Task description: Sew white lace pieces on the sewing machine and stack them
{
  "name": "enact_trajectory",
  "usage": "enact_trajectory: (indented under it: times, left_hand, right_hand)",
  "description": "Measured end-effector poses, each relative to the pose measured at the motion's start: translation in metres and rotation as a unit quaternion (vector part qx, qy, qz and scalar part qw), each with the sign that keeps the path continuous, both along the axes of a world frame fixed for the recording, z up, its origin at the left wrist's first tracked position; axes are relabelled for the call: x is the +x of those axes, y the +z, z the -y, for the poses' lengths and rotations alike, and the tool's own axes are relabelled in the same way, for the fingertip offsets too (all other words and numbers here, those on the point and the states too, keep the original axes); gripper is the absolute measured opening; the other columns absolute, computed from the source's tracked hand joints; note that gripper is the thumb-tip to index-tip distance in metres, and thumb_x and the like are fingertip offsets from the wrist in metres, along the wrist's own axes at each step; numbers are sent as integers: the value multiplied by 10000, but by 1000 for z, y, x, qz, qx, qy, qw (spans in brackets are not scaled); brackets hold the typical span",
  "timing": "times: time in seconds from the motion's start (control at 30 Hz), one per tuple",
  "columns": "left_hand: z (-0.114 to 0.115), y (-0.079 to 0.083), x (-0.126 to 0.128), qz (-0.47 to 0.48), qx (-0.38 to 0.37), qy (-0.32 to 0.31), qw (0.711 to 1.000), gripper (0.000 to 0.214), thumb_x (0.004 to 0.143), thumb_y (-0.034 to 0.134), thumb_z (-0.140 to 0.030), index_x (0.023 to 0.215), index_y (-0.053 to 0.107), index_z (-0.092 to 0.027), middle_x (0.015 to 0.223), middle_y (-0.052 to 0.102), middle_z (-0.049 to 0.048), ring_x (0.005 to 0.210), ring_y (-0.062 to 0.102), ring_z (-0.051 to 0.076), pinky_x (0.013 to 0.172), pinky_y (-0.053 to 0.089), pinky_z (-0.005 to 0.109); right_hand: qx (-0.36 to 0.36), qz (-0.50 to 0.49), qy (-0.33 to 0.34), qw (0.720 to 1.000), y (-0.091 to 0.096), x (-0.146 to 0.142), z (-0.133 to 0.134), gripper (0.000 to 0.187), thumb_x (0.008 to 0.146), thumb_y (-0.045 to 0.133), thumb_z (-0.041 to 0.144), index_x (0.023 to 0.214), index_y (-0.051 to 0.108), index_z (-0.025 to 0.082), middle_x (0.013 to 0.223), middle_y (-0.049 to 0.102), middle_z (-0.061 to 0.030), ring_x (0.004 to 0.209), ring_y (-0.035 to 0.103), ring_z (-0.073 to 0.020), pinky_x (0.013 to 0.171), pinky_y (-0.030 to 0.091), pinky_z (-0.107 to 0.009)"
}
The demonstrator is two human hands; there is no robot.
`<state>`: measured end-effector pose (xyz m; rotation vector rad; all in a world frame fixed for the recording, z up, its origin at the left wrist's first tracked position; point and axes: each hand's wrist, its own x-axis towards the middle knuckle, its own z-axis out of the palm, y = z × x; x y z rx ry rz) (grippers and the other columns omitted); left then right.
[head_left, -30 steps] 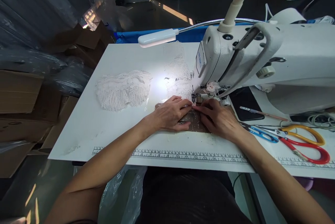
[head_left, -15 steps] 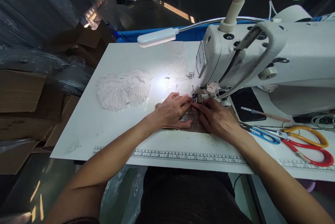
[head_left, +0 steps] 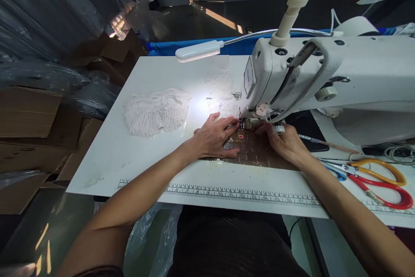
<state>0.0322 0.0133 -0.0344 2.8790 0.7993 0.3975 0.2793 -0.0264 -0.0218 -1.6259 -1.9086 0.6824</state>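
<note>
**Two Hands, Now Wider Apart**

The right hand [head_left: 285, 143] has just moved away from the left hand [head_left: 215, 138]. Taking the presser foot [head_left: 241, 123] as the centre of the clock, it is now near 4 o'clock, close behind a ridged knob [head_left: 278, 129]. Its fingers are curled and partly hidden; I cannot tell if they grasp something. The left hand stays at 8 o'clock, its fingers spread and lying flat, the thumb well away from them, clenching nothing. I judge that this hand alone now steadies the work, while more of the brown panel [head_left: 256, 149] is uncovered.

The white lace [head_left: 223, 106] lies from 10 to 11 o'clock, thin and openwork; whether it reaches under the foot, I cannot see. At 9 o'clock rests a lace bundle [head_left: 157, 113], gathered, with fringe-like ribs. The panel is glossy, with scratch-like pale lines, and the desk [head_left: 106, 160] is smooth and white. Farther out at 4 o'clock are looped red handles [head_left: 398, 199].
</note>
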Motion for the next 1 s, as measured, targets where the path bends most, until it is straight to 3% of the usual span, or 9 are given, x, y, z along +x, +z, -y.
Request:
enact_trajectory:
  times: [0.17,0.3,0.5,0.7,0.77,0.87,0.93,1.0]
  left_hand:
    - [1,-1,0,3,-6,6,1000,716,876,575,-564,1398,464,-87,1397,515,201,1277,528,332,1165,284,598]
    - [1,-3,0,16,-13,9,1000,725,887,569,-568,1429,420,-111,1438,491,209,1322,502,333,1181,256,608]
    - [2,-3,0,-8,-38,39,999,841,888,562,-595,1515,285,-108,1550,370,215,1461,329,347,1223,143,604]
    - [11,-3,4,-26,-23,82,996,924,895,518,-644,1533,219,-46,1602,264,230,1500,230,363,1224,172,589]
    - [13,-5,4,-27,11,99,995,819,921,502,-598,1507,295,-65,1588,301,225,1482,273,367,1213,197,597]
    - [13,-2,-1,-34,57,114,991,687,951,483,-547,1455,395,-89,1561,360,215,1446,345,358,1198,241,579]
    - [9,5,-11,-32,77,142,986,635,966,473,-532,1416,438,-85,1549,380,213,1415,389,341,1178,288,549]
    - [2,13,-27,-23,85,201,976,592,971,485,-516,1384,462,-93,1525,412,212,1370,435,330,1127,352,534]
  right_hand:
    - [24,5,48,999,-5,-3,11,471,992,385,535,1112,653,167,1097,666,-136,1039,624,-262,898,505,-402]
    - [69,55,31,996,-17,-3,18,402,985,433,430,1248,608,182,1197,636,-145,1062,630,-268,898,515,-428]
    - [120,152,63,979,-33,-4,18,444,983,416,355,1319,577,114,1222,608,-211,996,658,-312,862,540,-478]
    - [198,167,75,963,-51,4,16,440,976,408,358,1270,624,113,1217,604,-236,949,670,-337,786,576,-512]
    - [224,150,109,957,-49,4,14,396,953,446,348,1240,652,169,1183,637,-206,991,669,-360,819,573,-548]
    - [238,71,187,950,-30,2,25,343,913,514,353,1221,663,321,1160,685,-108,977,695,-331,818,596,-523]
    - [195,22,238,951,-14,2,43,466,869,574,361,1332,580,416,1188,694,-61,1010,702,-311,823,614,-478]
    - [175,1,227,958,-1,4,62,662,786,626,422,1422,464,508,1082,732,-38,909,724,-321,700,629,-476]
